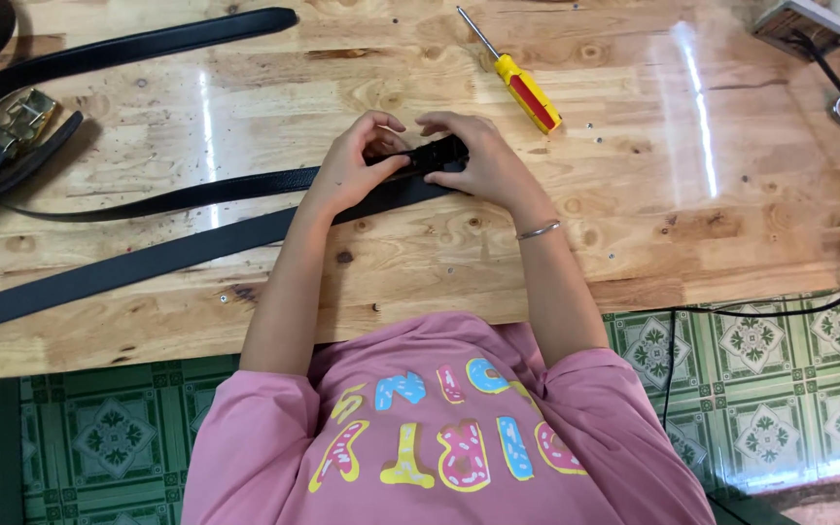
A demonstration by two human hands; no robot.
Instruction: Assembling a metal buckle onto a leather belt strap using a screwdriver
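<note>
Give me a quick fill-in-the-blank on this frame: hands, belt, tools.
1. Both hands, left hand and right hand, hold a black buckle at the end of a black ____.
2. The screwdriver lying beyond the hands has a ____ handle with red.
3. The right wrist wears a thin ____.
4. The table top is made of ____.

Missing words: belt; yellow; bracelet; wood
</note>
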